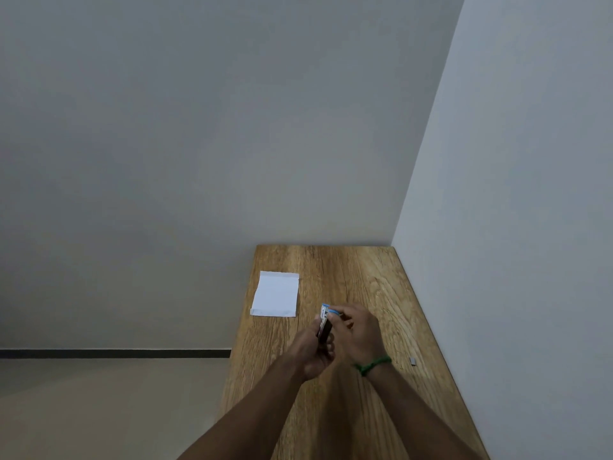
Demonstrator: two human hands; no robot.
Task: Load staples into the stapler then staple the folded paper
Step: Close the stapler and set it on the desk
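A folded paper (275, 294) is seen at the left side of a wooden table (365, 270), lying flat near the table's left edge. Narrow folded flaps are visible along its far and near edges. It is touched by nothing and lies well apart from both hands.

At roughly four o'clock from the paper, a stapler (324, 323) is held up above the table top, near the middle of the board. Its far end, at twelve o'clock, shows blue and silver parts; its near end is dark. The stapler appears to be hinged open at the far end, though blur there makes this hard to confirm.

The left hand (311, 355) is wrapped around the stapler's dark near end from the left and below, with the fingers curled closed on it. The forearm runs back toward seven o'clock and out of the bottom of the frame.

The right hand (360, 333) is placed just beside the stapler on its right, with the fingers (341, 318) bent in toward the blue far end and touching it. Whether a strip of staples is pinched between those fingertips cannot be told. A green band (373, 365) is worn on the right wrist.

Farther right, at about three o'clock from that wrist, a small grey strip of staples (413, 361) is seen lying on the table near its right edge, apart from both hands. The table is set into a corner of plain walls (514, 161).
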